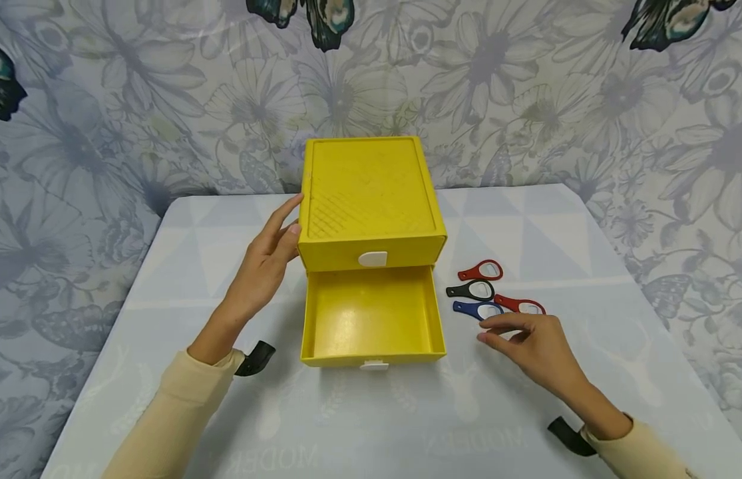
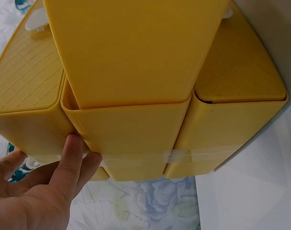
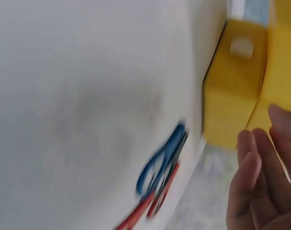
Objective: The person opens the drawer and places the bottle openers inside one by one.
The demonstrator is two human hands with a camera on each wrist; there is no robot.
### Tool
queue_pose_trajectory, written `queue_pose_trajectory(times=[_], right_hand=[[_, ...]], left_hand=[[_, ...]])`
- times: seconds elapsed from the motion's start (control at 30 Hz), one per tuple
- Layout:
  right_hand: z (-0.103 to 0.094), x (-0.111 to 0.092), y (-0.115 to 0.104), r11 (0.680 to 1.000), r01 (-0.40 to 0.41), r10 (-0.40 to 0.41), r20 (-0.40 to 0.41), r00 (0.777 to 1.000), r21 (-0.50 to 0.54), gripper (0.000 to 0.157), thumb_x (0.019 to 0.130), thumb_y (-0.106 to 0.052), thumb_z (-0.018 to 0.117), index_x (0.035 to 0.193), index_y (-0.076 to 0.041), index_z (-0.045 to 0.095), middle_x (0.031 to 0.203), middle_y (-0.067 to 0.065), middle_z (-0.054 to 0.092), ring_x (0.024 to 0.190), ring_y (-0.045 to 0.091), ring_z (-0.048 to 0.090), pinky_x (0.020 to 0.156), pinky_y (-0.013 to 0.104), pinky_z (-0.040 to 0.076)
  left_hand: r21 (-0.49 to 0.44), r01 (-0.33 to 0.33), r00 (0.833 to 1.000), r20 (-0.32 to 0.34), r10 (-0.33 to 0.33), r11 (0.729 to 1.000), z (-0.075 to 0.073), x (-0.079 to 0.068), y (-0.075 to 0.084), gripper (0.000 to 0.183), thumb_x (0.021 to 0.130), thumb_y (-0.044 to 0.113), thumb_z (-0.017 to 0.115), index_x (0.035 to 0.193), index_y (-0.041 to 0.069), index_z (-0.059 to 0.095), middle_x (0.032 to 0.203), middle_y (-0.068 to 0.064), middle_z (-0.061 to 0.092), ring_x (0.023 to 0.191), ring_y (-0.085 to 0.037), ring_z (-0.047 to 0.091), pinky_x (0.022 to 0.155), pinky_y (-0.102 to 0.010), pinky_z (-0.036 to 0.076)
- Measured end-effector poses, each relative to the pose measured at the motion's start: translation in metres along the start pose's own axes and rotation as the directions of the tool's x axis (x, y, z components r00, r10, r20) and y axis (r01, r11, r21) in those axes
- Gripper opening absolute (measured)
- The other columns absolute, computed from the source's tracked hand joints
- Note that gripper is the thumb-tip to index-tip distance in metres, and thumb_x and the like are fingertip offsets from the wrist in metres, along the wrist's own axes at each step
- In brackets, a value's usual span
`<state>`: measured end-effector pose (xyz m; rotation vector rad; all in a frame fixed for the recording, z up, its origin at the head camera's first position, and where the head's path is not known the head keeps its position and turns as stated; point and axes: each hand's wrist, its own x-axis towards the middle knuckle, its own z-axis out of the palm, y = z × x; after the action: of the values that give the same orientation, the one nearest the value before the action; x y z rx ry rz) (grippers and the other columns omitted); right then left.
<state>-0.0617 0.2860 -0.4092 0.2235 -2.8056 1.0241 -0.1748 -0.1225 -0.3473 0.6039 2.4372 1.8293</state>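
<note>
A yellow drawer box (image 1: 371, 189) stands mid-table, its lower drawer (image 1: 376, 313) pulled out with a bare floor showing. My left hand (image 1: 257, 269) rests its fingers and thumb along the left side of the box; the left wrist view shows the fingertips on the side wall (image 2: 131, 129). Right of the drawer, my right hand (image 1: 532, 349) hovers with loosely bent fingers and nothing visible between them. Its fingertips overlap the ring of a small blue ring-handled item (image 1: 466, 308). Beside that lie a black one (image 1: 460, 291), a red one (image 1: 469, 274) and another red one (image 1: 507, 303).
The upper drawer, with a white pull (image 1: 372, 259), is pushed in above the open one. Patterned light cloth covers the table (image 1: 347, 432). Behind it rises a wall with floral paper (image 1: 167, 100). Black straps (image 1: 256, 359) sit at both wrists.
</note>
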Motion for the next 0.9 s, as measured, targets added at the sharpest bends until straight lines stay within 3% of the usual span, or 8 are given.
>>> queue_pose_trajectory(times=[0.23, 0.5, 0.9], right_hand=[[-0.025, 0.019, 0.034, 0.999, -0.002, 0.003, 0.038, 0.999, -0.036, 0.016, 0.080, -0.021, 0.086, 0.095, -0.017, 0.082, 0.092, 0.000, 0.078, 0.080, -0.003, 0.062, 0.063, 0.016, 0.053], [-0.044, 0.031, 0.065, 0.995, -0.050, 0.060, 0.118, 0.991, -0.085, 0.015, 0.082, -0.024, 0.085, 0.096, -0.021, 0.081, 0.101, 0.003, 0.077, 0.083, 0.003, 0.061, 0.063, 0.020, 0.052], [-0.052, 0.042, 0.098, 0.982, -0.015, 0.054, 0.205, 0.977, -0.189, 0.023, 0.079, -0.025, 0.087, 0.099, -0.019, 0.080, 0.109, 0.006, 0.075, 0.099, 0.009, 0.059, 0.077, 0.038, 0.051]], left_hand=[[-0.002, -0.002, 1.000, 0.002, 0.002, 1.000, 0.000, -0.001, 0.000, 0.051, 0.109, 0.040, 0.037, 0.158, 0.039, 0.023, 0.157, -0.009, 0.041, 0.139, -0.028, 0.048, 0.114, -0.054, 0.041], [0.001, 0.000, 1.000, 0.002, 0.000, 1.000, 0.001, 0.000, 0.001, 0.051, 0.109, 0.041, 0.037, 0.159, 0.039, 0.023, 0.156, -0.010, 0.042, 0.140, -0.028, 0.047, 0.113, -0.053, 0.042], [0.002, -0.004, 1.000, 0.003, 0.004, 1.000, -0.002, 0.000, -0.001, 0.050, 0.110, 0.040, 0.037, 0.158, 0.041, 0.023, 0.156, -0.009, 0.043, 0.140, -0.028, 0.048, 0.113, -0.054, 0.042]])
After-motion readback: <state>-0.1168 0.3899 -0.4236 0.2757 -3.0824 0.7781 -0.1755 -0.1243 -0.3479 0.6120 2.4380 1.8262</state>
